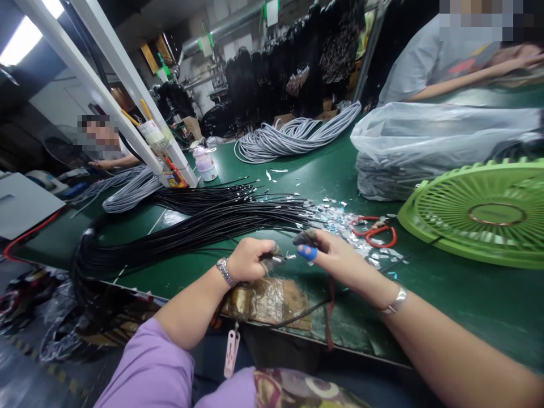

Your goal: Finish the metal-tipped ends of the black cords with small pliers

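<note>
- Two hands of yours work at fingertip range: the left hand (250, 260) and the right hand (335, 252) face each other, fingertips near but apart.
- Your left thumb and forefinger are pinched together, apparently on a thin cable end (277, 259) that pokes out from them toward your right fingers.
- Your right thumb, wearing a blue cover (306, 252), sits close to the dark-covered forefinger; you may have a shred between them, but I cannot tell.
- Judging by the pale scraps (340, 218) strewn just beyond your right fingers, you seem to be in the middle of clearing wrapping from one cable end.
- The black cables (204, 226) lie in a long bundle beyond your left fingers, their tips fanned out toward the scraps.
- Your next move probably calls for a steady left pinch close to the tip, while the right fingers meet it, take any loose wrapping and pull it away along the cable.
- Keep that pull gentle, as a hard tug could damage whatever lies under the wrapping.
- The red-handled tool (378, 233) rests past your right fingers, untouched, and a taped board (272, 297) lies below your left fingers, nearer your body.
</note>
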A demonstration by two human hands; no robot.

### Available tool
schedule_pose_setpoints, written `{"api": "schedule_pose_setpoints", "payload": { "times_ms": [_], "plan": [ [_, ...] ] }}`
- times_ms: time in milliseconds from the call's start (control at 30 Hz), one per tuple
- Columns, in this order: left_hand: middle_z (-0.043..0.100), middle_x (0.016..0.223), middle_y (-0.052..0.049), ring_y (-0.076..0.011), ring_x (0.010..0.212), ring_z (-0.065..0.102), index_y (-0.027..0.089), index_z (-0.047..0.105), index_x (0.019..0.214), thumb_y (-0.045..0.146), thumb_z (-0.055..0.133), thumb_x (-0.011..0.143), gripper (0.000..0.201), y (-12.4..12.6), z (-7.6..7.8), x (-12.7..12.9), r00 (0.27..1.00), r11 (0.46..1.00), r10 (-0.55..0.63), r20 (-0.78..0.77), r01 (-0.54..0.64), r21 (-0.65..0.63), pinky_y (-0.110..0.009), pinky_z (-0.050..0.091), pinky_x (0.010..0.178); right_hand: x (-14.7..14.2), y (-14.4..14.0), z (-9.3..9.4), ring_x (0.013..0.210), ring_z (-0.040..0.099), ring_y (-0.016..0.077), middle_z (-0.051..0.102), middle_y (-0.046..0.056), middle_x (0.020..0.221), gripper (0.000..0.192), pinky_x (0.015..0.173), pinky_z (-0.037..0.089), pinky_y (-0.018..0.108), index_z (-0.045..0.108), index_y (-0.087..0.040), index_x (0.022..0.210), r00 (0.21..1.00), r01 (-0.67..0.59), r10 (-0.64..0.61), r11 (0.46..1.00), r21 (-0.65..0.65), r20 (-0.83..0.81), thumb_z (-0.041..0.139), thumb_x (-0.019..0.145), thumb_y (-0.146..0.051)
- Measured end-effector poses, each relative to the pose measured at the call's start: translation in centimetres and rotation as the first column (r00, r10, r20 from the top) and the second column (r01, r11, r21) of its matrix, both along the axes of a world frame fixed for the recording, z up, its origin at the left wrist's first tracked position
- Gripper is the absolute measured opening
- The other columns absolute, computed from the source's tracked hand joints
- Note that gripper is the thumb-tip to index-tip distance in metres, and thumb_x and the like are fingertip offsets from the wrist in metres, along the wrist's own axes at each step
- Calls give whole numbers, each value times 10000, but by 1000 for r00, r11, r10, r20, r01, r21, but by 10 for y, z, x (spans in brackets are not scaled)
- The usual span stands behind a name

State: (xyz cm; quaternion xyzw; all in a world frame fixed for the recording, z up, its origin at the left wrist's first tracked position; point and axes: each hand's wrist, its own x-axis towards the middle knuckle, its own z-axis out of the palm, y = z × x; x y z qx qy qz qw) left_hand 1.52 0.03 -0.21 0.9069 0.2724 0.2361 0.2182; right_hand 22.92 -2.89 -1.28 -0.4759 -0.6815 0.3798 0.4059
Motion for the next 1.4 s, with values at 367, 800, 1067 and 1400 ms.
{"api": "schedule_pose_setpoints", "payload": {
  "times_ms": [367,800,1067,1400],
  "plan": [
    [554,607,1,-103,546,445,158,580,728,264,508,797,146,-1,-1,3,993,997,74,-95,-72,23,-220,320,528,-9,-14,-8,679,634,183,693,40,760,193,621,510,302,609,-204,851,986,25,-95,901,434,140,505,717,-111],
    [349,450,90,-33,370,262,136,553,728,674,624,681,544,-2,5,10,929,655,283,239,-6,-756,-189,199,384,-2,-7,-4,704,612,195,714,63,784,316,626,453,282,619,-196,823,862,-84,-316,682,727,397,429,669,4],
    [432,434,86,-34,327,350,148,515,733,667,663,636,548,-3,6,11,940,646,276,203,-25,-763,-160,270,339,-1,4,-7,530,566,170,638,17,587,191,516,423,276,577,-213,748,969,121,-164,968,218,187,440,824,-323],
    [554,550,18,-71,427,509,143,524,707,538,627,750,410,-3,0,14,960,767,231,157,-81,-636,-190,438,434,-10,-4,-1,588,542,162,611,12,611,255,580,454,285,573,-212,684,996,55,-50,996,67,-70,518,821,-420]
  ]
}}
